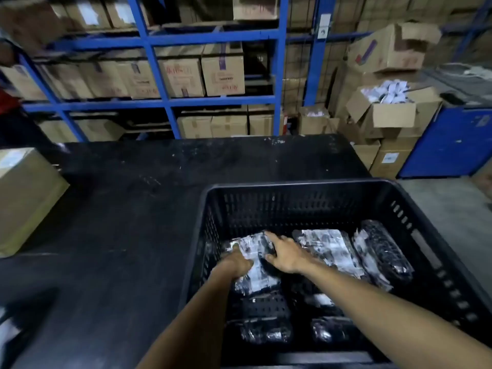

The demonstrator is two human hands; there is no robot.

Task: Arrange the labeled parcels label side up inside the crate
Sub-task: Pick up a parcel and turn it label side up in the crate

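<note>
A black slotted plastic crate (292, 186) stands on the dark table, to my right. Inside lie several black-wrapped parcels. One at the crate's left (255, 262) shows its white label upward. My left hand (237, 262) rests on its left edge and my right hand (285, 253) lies flat on its right side, fingers spread. A second labeled parcel (327, 249) sits in the middle, label up. A third (380, 251) leans at the right, mostly black wrap showing. More dark parcels (266, 334) lie along the near wall.
A cardboard box (26, 198) stands on the table's left side. The black tabletop (133, 209) stretches left of and behind the crate. Blue shelving (159, 102) with cartons fills the background. Open cartons (386, 110) are stacked at the right.
</note>
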